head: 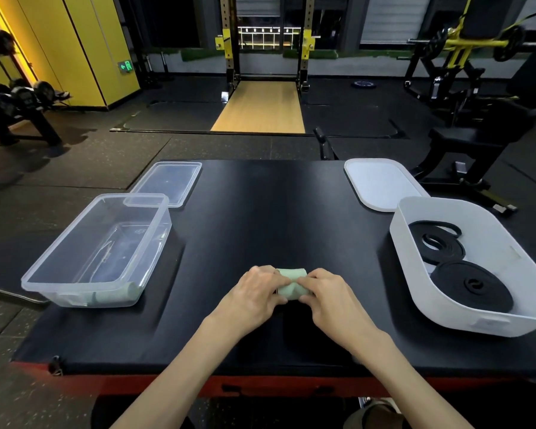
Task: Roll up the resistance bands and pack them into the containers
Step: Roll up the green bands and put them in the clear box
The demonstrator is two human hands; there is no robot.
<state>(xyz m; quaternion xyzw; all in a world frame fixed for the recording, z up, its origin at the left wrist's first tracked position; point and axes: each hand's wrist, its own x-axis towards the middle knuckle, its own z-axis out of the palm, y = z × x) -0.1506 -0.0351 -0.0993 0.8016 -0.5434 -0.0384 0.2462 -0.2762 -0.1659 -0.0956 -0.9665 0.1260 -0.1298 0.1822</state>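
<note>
A pale green resistance band (292, 281), rolled into a short cylinder, lies at the middle of the black table top (260, 212). My left hand (256, 294) grips its left end and my right hand (328, 294) grips its right end, fingers curled over the roll. A clear plastic container (59, 258) stands at the left, with a green roll (130, 291) in its near corner. A white container (415, 218) at the right holds two coiled black bands (468, 286).
A clear lid (167, 181) lies behind the clear container and a white lid (381, 184) behind the white one. Gym gear surrounds the table: a dumbbell rack (13, 100) far left, a squat rack (263, 41) ahead, a bench machine (477, 88) at the right.
</note>
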